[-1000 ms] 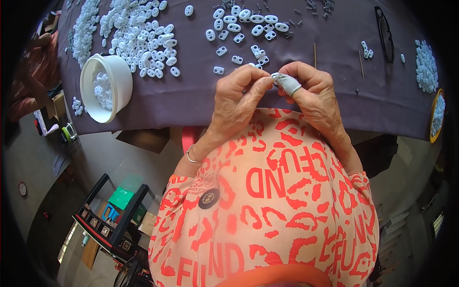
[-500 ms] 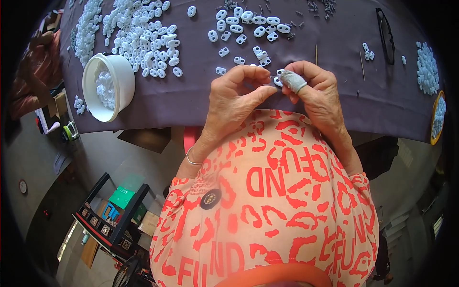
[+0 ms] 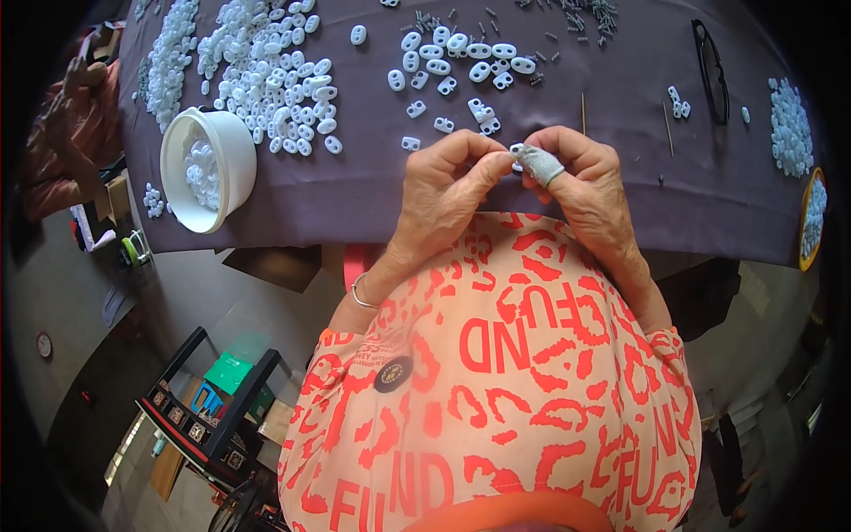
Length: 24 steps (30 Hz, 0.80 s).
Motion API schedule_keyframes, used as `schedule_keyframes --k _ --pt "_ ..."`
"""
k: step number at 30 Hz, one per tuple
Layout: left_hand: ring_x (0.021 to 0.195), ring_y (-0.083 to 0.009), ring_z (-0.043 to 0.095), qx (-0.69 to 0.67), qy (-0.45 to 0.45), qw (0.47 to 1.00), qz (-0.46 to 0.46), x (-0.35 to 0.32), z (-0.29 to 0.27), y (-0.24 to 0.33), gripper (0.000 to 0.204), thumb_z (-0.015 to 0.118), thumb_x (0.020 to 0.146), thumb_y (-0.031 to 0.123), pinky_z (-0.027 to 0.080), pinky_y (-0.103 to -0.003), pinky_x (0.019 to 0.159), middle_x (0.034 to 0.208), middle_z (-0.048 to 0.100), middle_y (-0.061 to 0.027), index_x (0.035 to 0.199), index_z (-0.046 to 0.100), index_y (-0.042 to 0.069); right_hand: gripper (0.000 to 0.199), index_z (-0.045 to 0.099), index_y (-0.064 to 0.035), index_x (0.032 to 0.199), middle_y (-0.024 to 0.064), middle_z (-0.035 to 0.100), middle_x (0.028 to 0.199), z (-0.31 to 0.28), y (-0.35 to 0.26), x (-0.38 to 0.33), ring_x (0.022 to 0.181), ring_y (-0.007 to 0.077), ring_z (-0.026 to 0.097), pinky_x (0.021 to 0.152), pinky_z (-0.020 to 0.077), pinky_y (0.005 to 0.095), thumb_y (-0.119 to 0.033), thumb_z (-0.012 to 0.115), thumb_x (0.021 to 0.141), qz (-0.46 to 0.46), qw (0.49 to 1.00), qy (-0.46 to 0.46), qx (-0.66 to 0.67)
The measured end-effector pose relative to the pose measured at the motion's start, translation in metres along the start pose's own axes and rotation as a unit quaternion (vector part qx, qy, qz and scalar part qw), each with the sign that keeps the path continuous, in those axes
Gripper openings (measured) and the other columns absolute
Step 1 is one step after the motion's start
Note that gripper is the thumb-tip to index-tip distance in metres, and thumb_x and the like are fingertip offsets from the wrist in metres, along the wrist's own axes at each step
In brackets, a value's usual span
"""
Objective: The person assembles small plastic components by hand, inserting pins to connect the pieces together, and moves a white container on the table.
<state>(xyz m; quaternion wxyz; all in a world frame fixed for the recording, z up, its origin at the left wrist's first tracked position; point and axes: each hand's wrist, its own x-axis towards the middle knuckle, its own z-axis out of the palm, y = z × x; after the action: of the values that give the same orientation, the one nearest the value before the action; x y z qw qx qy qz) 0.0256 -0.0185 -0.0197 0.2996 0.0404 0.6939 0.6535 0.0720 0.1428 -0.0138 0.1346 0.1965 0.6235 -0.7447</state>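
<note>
Close in front of me, a small white two-hole cord lock [image 3: 517, 149] is pinched in my right hand [image 3: 589, 182]. That hand's thumb wears a grey-white cloth finger cover, which hides part of the piece. My left hand [image 3: 448, 191] has its thumb and forefinger pressed together against the left end of the cord lock; what lies between those fingertips is hidden. Beyond both hands are more white cord locks [image 3: 480, 73], several of them apart and others touching. Small metal springs [image 3: 581, 19] lie scattered at the far edge.
A white tub [image 3: 238, 168] of white parts stands at the left, near a large pile of oval pieces [image 3: 275, 97]. To the right are thin wooden sticks [image 3: 669, 124], dark glasses [image 3: 712, 71], a pile of small pale parts [image 3: 791, 129] and a yellow-rimmed container [image 3: 805, 222].
My left thumb and forefinger have closed in to the right, onto the cord lock. A spring end that showed between the hands is now covered. The view has shifted slightly.
</note>
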Motion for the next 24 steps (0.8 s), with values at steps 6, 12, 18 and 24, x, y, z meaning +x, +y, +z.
schedule_keyframes --k 6,12,18,24 --pt "0.056 -0.0007 0.046 -0.025 0.017 0.999 0.023 0.000 0.007 -0.004 0.012 0.062 0.083 0.012 0.038 -0.016 0.049 0.068 0.059 0.0022 0.084 0.063 0.000 0.012 0.060 -0.0003 0.092 0.0000 0.060 0.074 -0.002 0.000 0.001 0.063 0.0025 0.051 0.054 0.0402 0.0156 -0.010 0.058 0.084 -0.017 1.000 -0.011 0.009" --pt "0.063 -0.0077 0.053 0.067 0.079 0.987 0.119 0.002 0.003 0.002 0.018 0.069 0.074 0.009 0.042 -0.021 0.054 0.077 0.060 -0.0040 0.086 0.061 -0.001 0.013 0.060 -0.0003 0.091 0.0001 0.059 0.071 -0.007 -0.003 0.001 0.060 0.0032 0.049 0.053 0.0388 0.0164 -0.011 0.059 0.084 -0.011 1.000 0.005 0.029" --pt "0.072 -0.0215 0.052 0.423 0.101 0.848 0.304 0.009 -0.015 -0.004 0.020 0.072 0.063 0.010 0.044 -0.032 0.062 0.077 0.058 -0.0036 0.079 0.061 0.007 0.013 0.059 -0.0002 0.090 0.0002 0.057 0.068 -0.024 0.004 0.002 0.058 0.0038 0.048 0.051 0.0368 0.0166 -0.012 0.059 0.084 -0.047 0.997 0.051 0.041" --pt "0.073 -0.0205 0.050 0.498 0.051 0.810 0.304 0.017 0.002 -0.002 0.019 0.073 0.061 0.017 0.043 -0.032 0.062 0.076 0.055 -0.0012 0.074 0.060 0.010 0.014 0.059 0.0001 0.091 0.0004 0.057 0.069 -0.025 0.005 -0.004 0.059 0.0040 0.049 0.052 0.0378 0.0166 -0.012 0.059 0.085 -0.057 0.995 0.074 0.034"
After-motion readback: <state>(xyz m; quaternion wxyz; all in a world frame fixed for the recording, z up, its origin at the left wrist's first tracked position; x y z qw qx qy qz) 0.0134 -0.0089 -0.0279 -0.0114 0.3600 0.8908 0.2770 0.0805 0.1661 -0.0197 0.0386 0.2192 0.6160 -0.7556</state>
